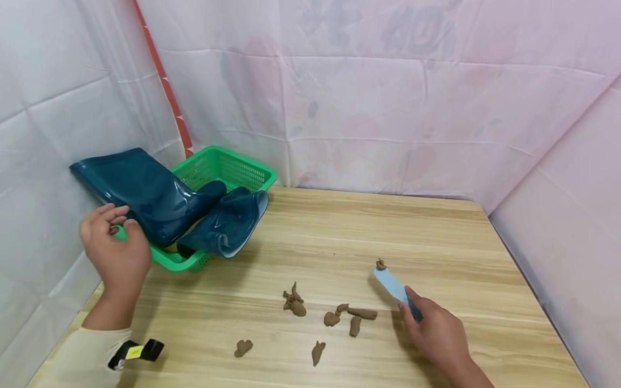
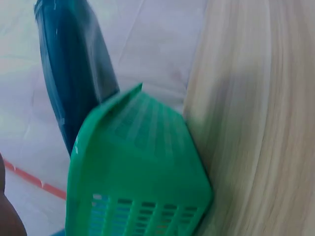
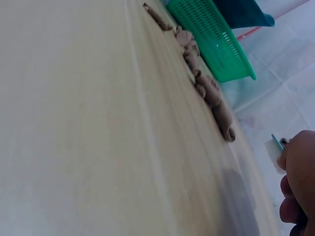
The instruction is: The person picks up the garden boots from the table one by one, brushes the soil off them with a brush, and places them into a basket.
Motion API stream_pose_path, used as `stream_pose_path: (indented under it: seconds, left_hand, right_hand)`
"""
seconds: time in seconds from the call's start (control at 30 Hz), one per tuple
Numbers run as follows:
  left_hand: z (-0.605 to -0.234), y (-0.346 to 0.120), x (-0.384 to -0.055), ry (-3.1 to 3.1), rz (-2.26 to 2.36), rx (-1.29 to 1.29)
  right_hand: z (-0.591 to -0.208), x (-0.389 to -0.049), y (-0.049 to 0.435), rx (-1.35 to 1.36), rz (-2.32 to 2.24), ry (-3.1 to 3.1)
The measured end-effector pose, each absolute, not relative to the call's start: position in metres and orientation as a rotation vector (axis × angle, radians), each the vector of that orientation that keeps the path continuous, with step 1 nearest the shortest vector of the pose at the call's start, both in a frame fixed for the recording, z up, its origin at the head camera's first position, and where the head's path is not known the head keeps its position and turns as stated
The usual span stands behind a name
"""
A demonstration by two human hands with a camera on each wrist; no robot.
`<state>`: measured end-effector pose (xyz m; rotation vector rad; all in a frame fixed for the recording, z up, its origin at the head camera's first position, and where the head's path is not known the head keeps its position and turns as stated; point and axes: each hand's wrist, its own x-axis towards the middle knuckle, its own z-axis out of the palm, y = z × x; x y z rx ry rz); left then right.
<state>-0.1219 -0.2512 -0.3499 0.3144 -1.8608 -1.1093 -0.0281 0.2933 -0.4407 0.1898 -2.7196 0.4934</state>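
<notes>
My right hand (image 1: 436,328) grips the dark handle of a light-blue flat-bladed scraper (image 1: 390,284) above the table. A small brown lump of clay (image 1: 380,264) sits at the blade's tip. In the right wrist view, my right hand (image 3: 301,182) shows at the right edge with a bit of the scraper. On the left, my left hand (image 1: 116,250) is raised beside the green basket (image 1: 177,262), its fingers loosely bent, with nothing seen in them. Dark blue-green rubber boots lie in the basket: one boot (image 1: 145,191) near that hand, another boot (image 1: 223,223) over the front rim.
Several brown clay pieces lie on the wooden table (image 1: 412,231): a clump (image 1: 294,303), a roll (image 1: 363,313), a short roll (image 1: 355,326), and lumps (image 1: 243,347) nearer the front. White cloth walls (image 1: 349,108) stand behind and at both sides.
</notes>
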Motion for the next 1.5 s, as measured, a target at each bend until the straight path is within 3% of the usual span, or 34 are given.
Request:
stream_pose_path:
  seconds: [0.27,0.53,0.87,1.2,1.33,1.5]
  left_hand:
    - [-0.338,-0.214,-0.092,-1.745,-1.069,0.101]
    - [-0.352,-0.195,-0.083,-1.561,-0.951,-0.070]
    - [-0.360,-0.179,-0.084,-1.393,-0.887,-0.201]
    - [-0.355,-0.171,-0.080,-1.347,-0.869,-0.220]
    - [-0.353,-0.167,-0.079,-1.308,-0.855,-0.261]
    - [-0.354,-0.164,-0.076,-1.396,-0.828,-0.463]
  right_hand:
    - [-0.443,-0.021,0.308,-0.043,0.505,-2.856]
    - [-0.446,-0.021,0.317,-0.153,0.500,-2.924]
    - [-0.456,-0.019,0.323,0.350,0.294,-2.635]
    - [-0.456,-0.019,0.322,0.442,0.309,-2.522]
    - [-0.454,-0.016,0.321,0.335,0.343,-2.607]
    - [-0.447,-0.013,0.319,-0.026,0.440,-2.788]
